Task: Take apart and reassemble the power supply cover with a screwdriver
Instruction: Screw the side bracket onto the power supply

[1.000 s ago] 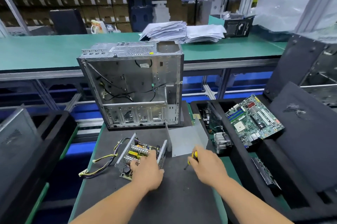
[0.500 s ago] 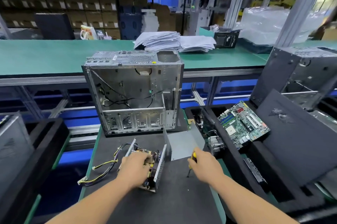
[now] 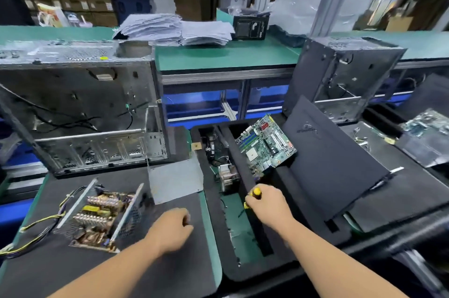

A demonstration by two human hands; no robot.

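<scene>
The opened power supply unit (image 3: 99,215), a bare metal frame with its copper coils and yellow components exposed and a bundle of yellow and black wires trailing off its left end, lies on the dark foam mat (image 3: 155,261) toward the left. Its flat grey sheet-metal cover (image 3: 176,180) lies apart from it on the same mat, just behind and to the right, in front of the large open silver computer case (image 3: 80,108).

The left hand (image 3: 171,231) hovers over the mat to the right of the power supply, not touching it; its fingers are loosely curled and grasp nothing. The cover lies just beyond this hand, also untouched.

The right hand (image 3: 268,206) is clenched around the yellow-and-black-handled screwdriver (image 3: 254,197), the yellow butt of the handle sticking out above the fist. This hand is over the black foam tray (image 3: 243,271) to the right of the mat, well apart from the power supply and its cover. In that tray a green motherboard (image 3: 266,143) leans in a slot, beside a black foam lid (image 3: 332,164) propped up at a slant.
</scene>
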